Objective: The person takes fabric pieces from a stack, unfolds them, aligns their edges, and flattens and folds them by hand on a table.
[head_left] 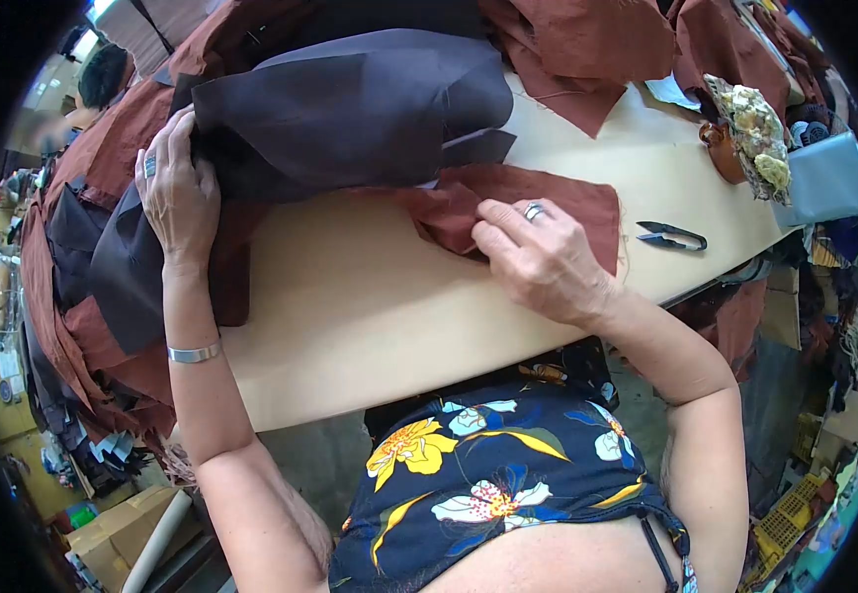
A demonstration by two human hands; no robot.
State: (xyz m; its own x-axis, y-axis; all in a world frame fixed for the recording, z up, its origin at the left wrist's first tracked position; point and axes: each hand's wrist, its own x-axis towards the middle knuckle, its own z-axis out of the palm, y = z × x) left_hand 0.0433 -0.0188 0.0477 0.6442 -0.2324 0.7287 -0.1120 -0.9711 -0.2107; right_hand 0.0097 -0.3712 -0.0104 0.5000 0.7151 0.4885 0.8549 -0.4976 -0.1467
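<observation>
My left hand (180,198) lies against the left end of a dark purple-grey cloth (330,124), its fingers stretched out along the folded pile. Between the curled fingers of my right hand (543,255), a rust-red cloth piece (582,212) with a frayed edge is pinched near its lower side. That piece extends leftward, partly under the dark cloth. To the right of my right hand, a pair of black thread snips (672,237) rests on the pale tabletop (330,296).
More rust-red cloth (587,44) is heaped at the back and hangs over the left side (63,237). At the table's right end stand a crusted, shell-like object (753,138) and a grey-blue box (831,178). A cardboard box (128,534) and a yellow crate (790,519) sit below.
</observation>
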